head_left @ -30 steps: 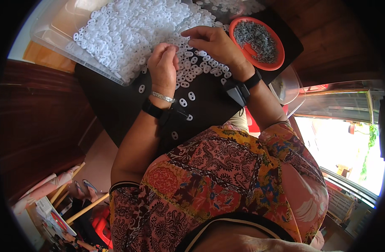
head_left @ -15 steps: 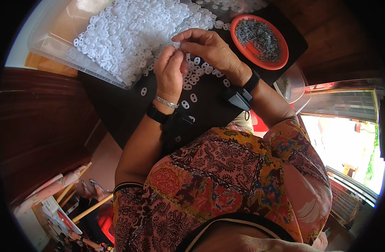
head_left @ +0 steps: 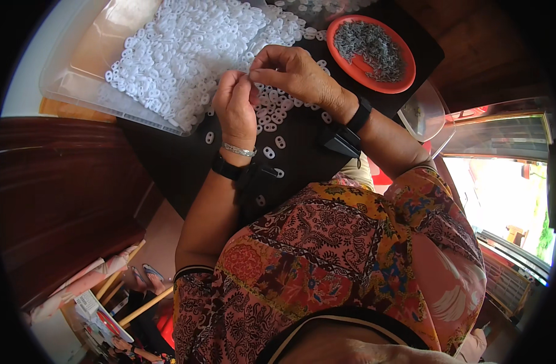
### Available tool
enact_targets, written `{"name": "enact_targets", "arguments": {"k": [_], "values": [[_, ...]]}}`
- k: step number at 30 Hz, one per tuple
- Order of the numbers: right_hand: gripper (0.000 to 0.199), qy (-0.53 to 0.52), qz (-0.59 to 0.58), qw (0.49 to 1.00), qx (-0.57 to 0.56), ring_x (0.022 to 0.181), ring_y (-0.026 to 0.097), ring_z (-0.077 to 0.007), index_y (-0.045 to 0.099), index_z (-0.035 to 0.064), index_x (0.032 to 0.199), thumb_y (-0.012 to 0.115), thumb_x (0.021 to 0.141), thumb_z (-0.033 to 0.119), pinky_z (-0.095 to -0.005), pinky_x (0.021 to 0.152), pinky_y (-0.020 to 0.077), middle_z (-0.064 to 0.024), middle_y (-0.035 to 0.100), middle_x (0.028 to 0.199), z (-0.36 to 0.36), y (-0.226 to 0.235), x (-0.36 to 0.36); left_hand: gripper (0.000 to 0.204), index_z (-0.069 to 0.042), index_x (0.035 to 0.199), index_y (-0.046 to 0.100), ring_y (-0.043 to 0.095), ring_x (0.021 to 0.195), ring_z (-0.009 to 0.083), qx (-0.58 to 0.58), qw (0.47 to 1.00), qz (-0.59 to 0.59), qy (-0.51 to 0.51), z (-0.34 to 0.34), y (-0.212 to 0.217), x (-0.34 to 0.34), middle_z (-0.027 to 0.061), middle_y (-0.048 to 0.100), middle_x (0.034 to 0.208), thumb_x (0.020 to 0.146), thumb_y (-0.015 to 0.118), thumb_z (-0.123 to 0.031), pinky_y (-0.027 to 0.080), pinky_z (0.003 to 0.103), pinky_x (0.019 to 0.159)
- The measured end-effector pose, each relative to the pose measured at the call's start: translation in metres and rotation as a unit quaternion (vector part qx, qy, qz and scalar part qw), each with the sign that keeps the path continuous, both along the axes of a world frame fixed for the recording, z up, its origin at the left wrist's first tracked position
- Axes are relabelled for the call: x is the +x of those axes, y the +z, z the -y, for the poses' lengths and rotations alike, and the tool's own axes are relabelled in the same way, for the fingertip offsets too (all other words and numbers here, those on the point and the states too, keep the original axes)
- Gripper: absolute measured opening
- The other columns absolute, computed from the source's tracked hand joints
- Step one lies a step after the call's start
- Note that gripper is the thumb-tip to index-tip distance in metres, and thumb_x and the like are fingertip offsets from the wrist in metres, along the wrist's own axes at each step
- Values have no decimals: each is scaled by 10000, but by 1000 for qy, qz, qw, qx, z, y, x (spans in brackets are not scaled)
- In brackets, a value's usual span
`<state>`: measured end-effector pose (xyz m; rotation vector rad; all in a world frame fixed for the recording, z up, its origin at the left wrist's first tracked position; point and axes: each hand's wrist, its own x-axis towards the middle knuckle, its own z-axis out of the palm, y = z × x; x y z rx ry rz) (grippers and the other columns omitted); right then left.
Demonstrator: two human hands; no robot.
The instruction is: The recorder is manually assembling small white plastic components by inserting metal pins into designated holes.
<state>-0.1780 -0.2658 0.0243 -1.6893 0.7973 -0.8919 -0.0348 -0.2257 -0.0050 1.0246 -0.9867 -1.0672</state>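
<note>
Over the dark table (head_left: 162, 161), my left hand (head_left: 236, 109) and my right hand (head_left: 299, 74) meet at the fingertips. Both are closed in a pinch, and whatever lies between the fingers is too small and covered to make out. Below and beside them, small white oval plastic pieces with two holes (head_left: 272, 115) are scattered on the tabletop. Just beyond my left hand, a heap of the same white pieces (head_left: 187, 60) fills much of a transparent plastic bin (head_left: 77, 91). To the right of my right hand, a red-orange plate (head_left: 363, 74) carries a pile of small grey metal parts (head_left: 378, 51).
A transparent container (head_left: 420, 115) stands beyond the table's right edge. Dark wooden furniture (head_left: 65, 194) rises at the left. At lower left another person's arm (head_left: 132, 349) shows near a tray. A bright opening (head_left: 502, 194) lies to the right.
My joined hands have shifted slightly left and down, and the fingertips are closer together. A white bit visible at my fingers before is now hidden. The whole view has shifted slightly.
</note>
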Motion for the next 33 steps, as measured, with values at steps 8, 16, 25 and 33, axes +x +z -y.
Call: {"name": "enact_targets", "arguments": {"k": [8,16,25,33], "values": [[164,-8,-48,995,-87,742,578,-70,636,-2,915,645,837,142,-231,683,477,-34,646,782,4,-3,-5,181,-27,818,548,437,551,61,-19,999,47,0,-2,1,-1,-9,496,643,912,496,-172,375,203,505],[156,-7,-45,989,-137,743,596,-95,619,3,908,641,838,141,-248,685,479,-40,647,785,4,0,-8,268,-32,845,540,482,542,107,26,997,-27,-73,-1,2,4,28,525,646,923,448,-272,372,224,504],[134,33,27,993,-112,806,596,-85,649,22,958,649,856,110,-243,747,488,-13,642,832,9,-6,-11,152,-41,884,525,514,571,163,93,955,-213,-183,1,5,7,44,525,696,880,459,-177,392,266,519],[187,-35,-77,993,-84,745,591,-74,647,8,939,654,838,164,-238,693,487,-31,654,777,10,-10,-9,96,-51,856,529,500,555,122,81,982,-126,-114,3,2,4,29,532,683,876,505,-142,385,235,508]]}}
